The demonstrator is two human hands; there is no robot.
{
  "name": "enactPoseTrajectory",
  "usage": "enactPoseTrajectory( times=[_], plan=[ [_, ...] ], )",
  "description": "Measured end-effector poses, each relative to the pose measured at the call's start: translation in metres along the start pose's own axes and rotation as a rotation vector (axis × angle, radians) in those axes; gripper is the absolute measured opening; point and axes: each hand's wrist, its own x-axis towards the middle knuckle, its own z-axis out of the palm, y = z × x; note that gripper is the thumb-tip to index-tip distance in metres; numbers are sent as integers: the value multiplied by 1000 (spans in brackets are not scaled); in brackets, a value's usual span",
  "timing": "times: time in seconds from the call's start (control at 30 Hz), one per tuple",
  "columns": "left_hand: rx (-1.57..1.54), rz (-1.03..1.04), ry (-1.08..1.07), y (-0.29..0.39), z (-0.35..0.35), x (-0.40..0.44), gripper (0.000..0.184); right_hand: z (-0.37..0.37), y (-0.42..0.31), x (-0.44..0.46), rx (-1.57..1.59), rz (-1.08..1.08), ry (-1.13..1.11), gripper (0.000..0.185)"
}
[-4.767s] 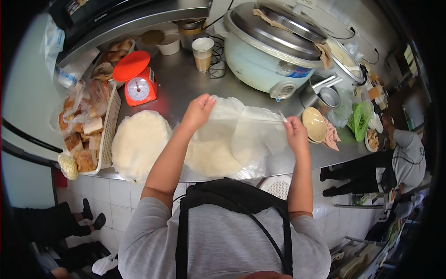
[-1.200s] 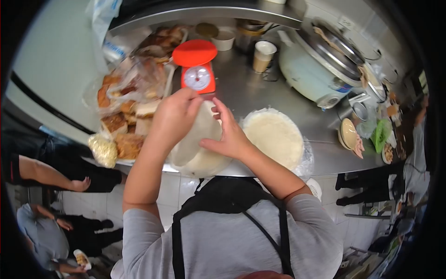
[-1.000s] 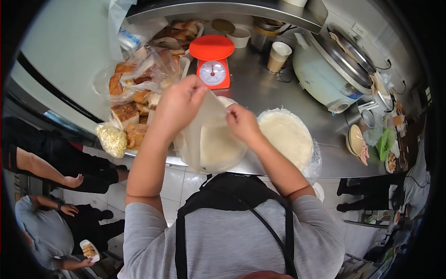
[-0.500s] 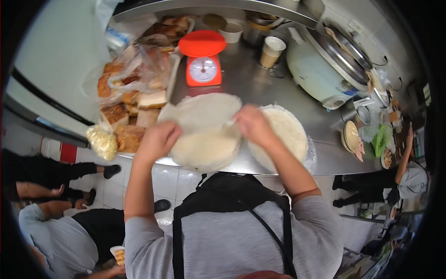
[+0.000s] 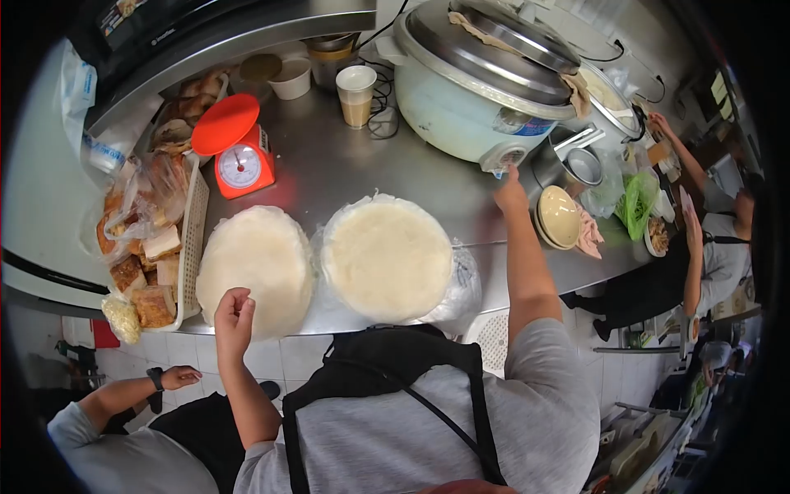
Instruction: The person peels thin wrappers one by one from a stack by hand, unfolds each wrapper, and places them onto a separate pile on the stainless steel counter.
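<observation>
Two stacks of thin round dough wrappers lie side by side near the counter's front edge: the left stack (image 5: 255, 263) and the right stack (image 5: 388, 259), which has clear plastic beneath it. My left hand (image 5: 234, 319) is over the front edge of the left stack, its fingers loosely bent and nothing visible in them. My right hand (image 5: 512, 193) reaches far forward, one finger stretched toward the control panel (image 5: 504, 158) of the large pale rice cooker (image 5: 453, 115). Whether that finger touches the panel I cannot tell; the other fingers are partly hidden.
An orange scale (image 5: 243, 165) stands behind a white basket (image 5: 194, 239) of roasted meat pieces. A paper cup (image 5: 356, 99) is farther back. Bowls (image 5: 558, 217), a metal pot (image 5: 583, 165) and green leaves (image 5: 638, 198) are at right. Other people stand on both sides.
My hands have let go of the thin wrapper over the left stack. My right hand has moved far right to the cooker; my left has come back slightly. The view has turned right.
</observation>
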Motion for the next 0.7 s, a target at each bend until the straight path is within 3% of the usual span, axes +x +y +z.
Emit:
enactPoseTrajectory(
  times=[0.17,0.57,0.7],
  plan=[
    [-34,-44,-62,19,61,-6,13,12,8,7,-186,-79,-104,67],
    [-17,-7,-200,44,143,-7,15,-19,13,4,-183,-248,-145,67],
    [16,25,-243,49,163,-11,16,-24,20,-16,-27,-223,-119,66]
  ],
)
